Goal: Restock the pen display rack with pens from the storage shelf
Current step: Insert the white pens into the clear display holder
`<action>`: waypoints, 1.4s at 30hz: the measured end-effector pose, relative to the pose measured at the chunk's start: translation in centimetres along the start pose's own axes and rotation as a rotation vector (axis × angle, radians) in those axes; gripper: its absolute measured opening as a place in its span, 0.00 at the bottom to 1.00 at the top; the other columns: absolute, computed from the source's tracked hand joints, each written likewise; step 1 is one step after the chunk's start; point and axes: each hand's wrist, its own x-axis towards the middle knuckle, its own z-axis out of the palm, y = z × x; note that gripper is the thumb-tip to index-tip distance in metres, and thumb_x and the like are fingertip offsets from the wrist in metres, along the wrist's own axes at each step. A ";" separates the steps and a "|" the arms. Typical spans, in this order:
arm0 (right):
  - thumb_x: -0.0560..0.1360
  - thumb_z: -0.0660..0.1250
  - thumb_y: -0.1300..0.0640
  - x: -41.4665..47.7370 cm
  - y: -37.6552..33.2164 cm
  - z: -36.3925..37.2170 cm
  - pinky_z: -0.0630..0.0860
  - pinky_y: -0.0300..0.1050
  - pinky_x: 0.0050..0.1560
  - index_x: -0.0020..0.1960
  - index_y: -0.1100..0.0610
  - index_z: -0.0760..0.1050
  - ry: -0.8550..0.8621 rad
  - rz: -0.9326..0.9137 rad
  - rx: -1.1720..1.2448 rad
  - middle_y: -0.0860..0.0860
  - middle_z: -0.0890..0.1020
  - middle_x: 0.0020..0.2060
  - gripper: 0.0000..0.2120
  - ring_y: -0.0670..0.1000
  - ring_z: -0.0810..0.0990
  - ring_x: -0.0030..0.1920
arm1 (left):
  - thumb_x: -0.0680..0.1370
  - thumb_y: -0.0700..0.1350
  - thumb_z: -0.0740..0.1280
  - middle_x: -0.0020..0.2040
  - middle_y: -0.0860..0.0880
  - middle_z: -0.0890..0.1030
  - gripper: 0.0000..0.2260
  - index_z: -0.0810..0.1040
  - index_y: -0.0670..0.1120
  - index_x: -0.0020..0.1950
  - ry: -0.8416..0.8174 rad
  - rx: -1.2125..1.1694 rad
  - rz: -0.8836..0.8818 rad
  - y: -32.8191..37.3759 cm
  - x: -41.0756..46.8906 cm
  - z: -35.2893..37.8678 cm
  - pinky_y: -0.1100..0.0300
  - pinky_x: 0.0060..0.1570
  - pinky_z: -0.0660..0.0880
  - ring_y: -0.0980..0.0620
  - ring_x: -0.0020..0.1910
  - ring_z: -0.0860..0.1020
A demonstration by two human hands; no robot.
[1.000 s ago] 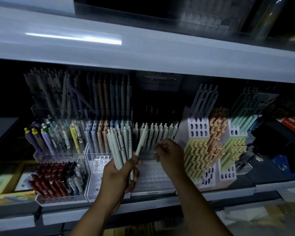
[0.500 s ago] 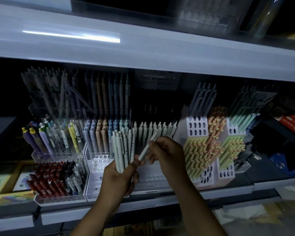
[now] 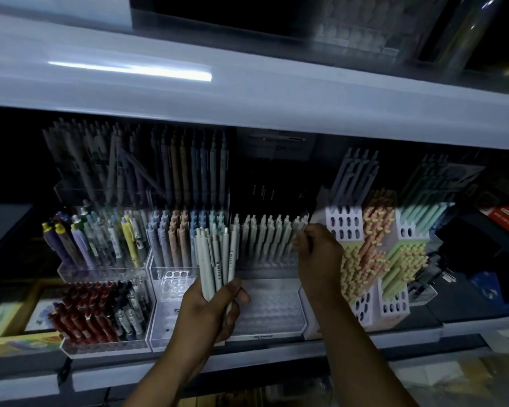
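My left hand (image 3: 215, 306) grips a bundle of pale pens (image 3: 215, 257), fingers curled round their lower ends, the pens standing near upright with the clicker ends up; it hangs in front of the clear rack (image 3: 271, 312), by its left edge; my right hand (image 3: 318, 254) is up at the right end of the row of pale pens (image 3: 265, 236) standing in the rack's back tier, fingers curled against the last pen tops; whether they pinch a pen there I cannot tell, since that spot is dim and blurred; the rack's lower steps show bare holes, which lie between my two hands and below the filled row; I judge that each pen must travel from the bundle rightward and down, kept upright like the row, tip first into a hole; the right hand is nearer those holes.
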 end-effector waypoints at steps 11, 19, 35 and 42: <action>0.80 0.62 0.63 1.5 -0.9 0.9 0.67 0.45 0.43 0.39 0.59 0.70 -0.059 0.174 -0.149 0.55 0.73 0.35 0.11 0.53 0.71 0.38 | 0.80 0.47 0.69 0.31 0.34 0.72 0.16 0.78 0.33 0.48 -0.021 -0.037 -0.003 0.5 0.2 -0.2 0.60 0.25 0.58 0.50 0.21 0.59; 0.83 0.57 0.62 1.3 0.9 1.6 0.66 0.21 0.35 0.41 0.57 0.70 -0.204 0.294 -0.182 0.48 0.69 0.33 0.12 0.52 0.70 0.40 | 0.80 0.46 0.69 0.31 0.35 0.74 0.17 0.80 0.30 0.48 -0.077 -0.017 0.022 0.7 0.1 -0.2 0.61 0.23 0.60 0.49 0.20 0.62; 0.76 0.69 0.64 0.4 1.1 1.2 0.74 0.42 0.40 0.35 0.59 0.77 -0.325 0.372 -0.202 0.56 0.79 0.33 0.11 0.55 0.79 0.35 | 0.81 0.46 0.67 0.30 0.35 0.73 0.14 0.85 0.37 0.45 -0.071 0.007 0.012 0.8 -0.3 -0.1 0.63 0.22 0.61 0.50 0.20 0.61; 0.82 0.66 0.63 -1.6 -0.3 -0.4 0.83 0.56 0.32 0.42 0.64 0.78 -0.257 0.276 -0.017 0.60 0.81 0.31 0.10 0.53 0.82 0.28 | 0.81 0.46 0.68 0.31 0.35 0.74 0.13 0.85 0.37 0.47 -0.063 0.012 0.022 0.8 -0.4 -0.1 0.60 0.23 0.62 0.49 0.20 0.61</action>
